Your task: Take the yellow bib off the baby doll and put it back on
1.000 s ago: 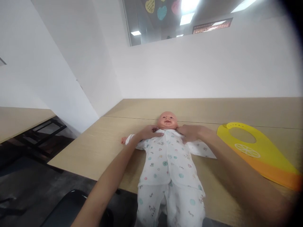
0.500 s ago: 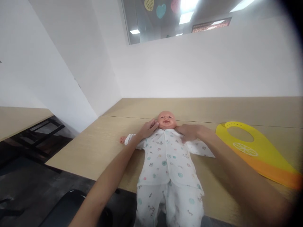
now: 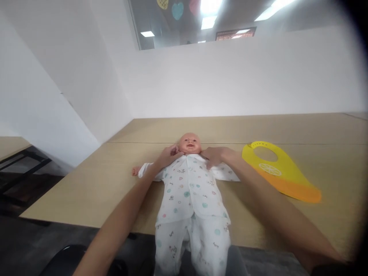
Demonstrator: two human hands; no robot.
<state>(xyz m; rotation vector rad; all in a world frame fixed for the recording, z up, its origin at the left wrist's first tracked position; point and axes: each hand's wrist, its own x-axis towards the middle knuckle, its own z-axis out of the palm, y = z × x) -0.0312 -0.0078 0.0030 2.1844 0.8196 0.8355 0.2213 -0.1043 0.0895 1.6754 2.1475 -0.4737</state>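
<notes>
On its back at the table's near side lies a baby doll (image 3: 190,141) in a white printed shirt (image 3: 186,191) and matching trousers (image 3: 175,245). Its legs reach past the table edge. My left hand (image 3: 170,155) is beside the doll's neck, fingers curled and pinching the shirt at the collar. At the opposite side of the neck, my right hand (image 3: 214,155) grips the shirt's collar and shoulder, some fingertips hidden. One doll hand (image 3: 135,171) shows beyond its sleeve; the other is out of sight. A yellow and orange bib (image 3: 290,172) rests to the right.
The wooden table (image 3: 86,184) runs up to a white wall (image 3: 230,80), with a window (image 3: 184,23) above it. Below the near edge stands a black chair (image 3: 61,260). Another table (image 3: 13,147) is at far left.
My view has swung slightly right, so everything appears further left. Both hands stay at the doll's collar, the left fingers now a little lower, away from its cheek.
</notes>
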